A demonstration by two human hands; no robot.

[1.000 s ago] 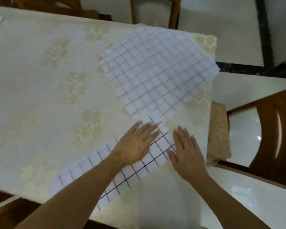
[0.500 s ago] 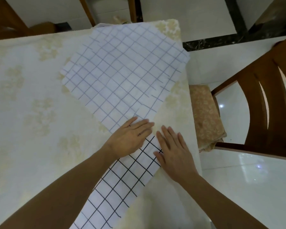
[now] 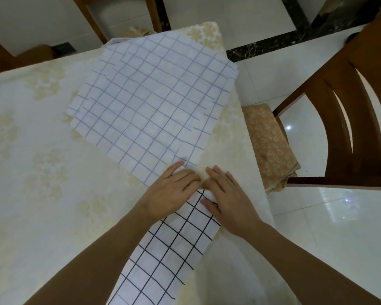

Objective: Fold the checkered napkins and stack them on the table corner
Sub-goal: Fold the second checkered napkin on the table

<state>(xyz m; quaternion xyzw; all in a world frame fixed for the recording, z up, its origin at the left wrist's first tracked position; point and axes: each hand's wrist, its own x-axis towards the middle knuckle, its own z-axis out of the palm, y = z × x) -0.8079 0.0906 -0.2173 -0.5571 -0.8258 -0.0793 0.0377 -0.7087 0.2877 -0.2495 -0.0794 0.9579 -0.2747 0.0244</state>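
Bench, left; napkin stack at its far corner, upper centre. Left hand and right hand, both flat, grip released, press the black-checked napkin, lower centre. Chair, right.

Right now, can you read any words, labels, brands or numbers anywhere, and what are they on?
None: no text shows on the napkins, the tablecloth, the chair or the floor. Only grid lines and floral patterns.

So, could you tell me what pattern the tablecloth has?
Cream tablecloth with pale gold floral motifs, seen in the head view.
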